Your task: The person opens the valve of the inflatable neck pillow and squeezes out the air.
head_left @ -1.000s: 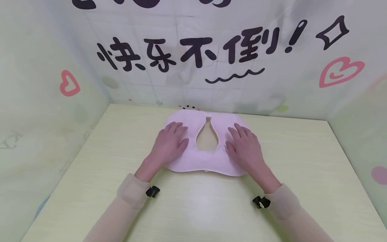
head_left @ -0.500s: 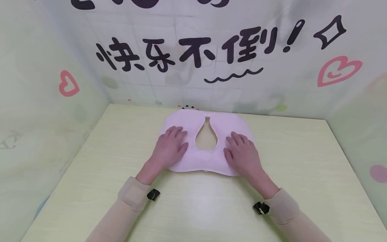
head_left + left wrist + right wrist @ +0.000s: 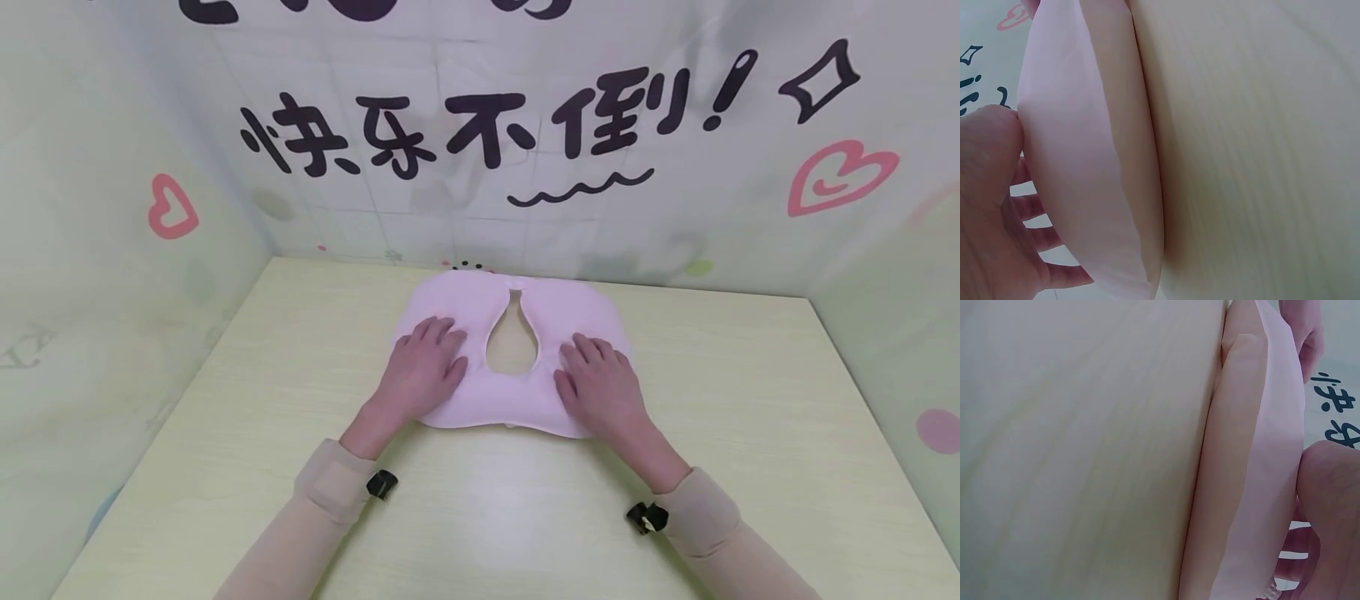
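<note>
A flat, soft pink pillow (image 3: 512, 400) with a teardrop-shaped hole in its middle lies on the table, close to the back wall. My left hand (image 3: 422, 372) rests on its left half, fingers spread loosely over the top. On the right half, my right hand (image 3: 602, 390) lies the same way, palm down. The left wrist view shows the pillow's pink upper cover (image 3: 1075, 137) and beige lower side, with the left thumb and fingers touching the top. From the right wrist, the pillow's edge (image 3: 1269, 444) appears puffed, and the right hand (image 3: 1335, 506) touches its upper face.
The pale wood table (image 3: 495, 517) stretches around the pillow. Behind it stands a printed cloth wall (image 3: 420, 217) with large black characters, and similar cloth hangs at both sides. A small black device (image 3: 382, 483) is fixed at the left cuff, another black device (image 3: 647, 517) at the right.
Both hands have slid slightly back toward me across the pillow, the right one a little more. The pillow has stayed in place.
</note>
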Motion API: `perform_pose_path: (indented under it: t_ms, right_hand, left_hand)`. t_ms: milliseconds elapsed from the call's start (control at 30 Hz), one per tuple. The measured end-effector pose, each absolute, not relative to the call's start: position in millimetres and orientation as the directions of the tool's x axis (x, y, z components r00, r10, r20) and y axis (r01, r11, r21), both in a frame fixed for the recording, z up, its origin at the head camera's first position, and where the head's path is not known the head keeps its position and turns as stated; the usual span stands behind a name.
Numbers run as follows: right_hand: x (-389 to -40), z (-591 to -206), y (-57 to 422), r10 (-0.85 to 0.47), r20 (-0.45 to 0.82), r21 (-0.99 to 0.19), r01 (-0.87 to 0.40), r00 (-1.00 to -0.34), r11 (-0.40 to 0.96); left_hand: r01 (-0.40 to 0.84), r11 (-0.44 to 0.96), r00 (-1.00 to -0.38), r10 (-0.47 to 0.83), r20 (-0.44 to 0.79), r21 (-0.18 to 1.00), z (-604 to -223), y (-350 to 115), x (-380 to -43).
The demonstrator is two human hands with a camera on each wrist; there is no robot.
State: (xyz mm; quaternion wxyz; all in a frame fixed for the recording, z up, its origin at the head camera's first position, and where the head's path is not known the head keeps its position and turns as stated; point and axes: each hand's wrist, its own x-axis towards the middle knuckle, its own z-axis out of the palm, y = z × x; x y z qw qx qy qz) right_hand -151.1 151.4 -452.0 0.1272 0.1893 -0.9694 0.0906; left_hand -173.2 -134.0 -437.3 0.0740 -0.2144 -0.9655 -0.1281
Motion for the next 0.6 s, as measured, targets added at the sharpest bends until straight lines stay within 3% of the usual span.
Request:
perform_pose_path:
  t_ms: [600]
  right_hand:
    - [-151.4,-451.8,152.5,-0.351,0.266,-0.115,-0.391,-0.898,0.913]
  left_hand:
    - [0.445,0.875,-0.891,0.409,0.199,0.192,-441.4,-133.0,-174.1]
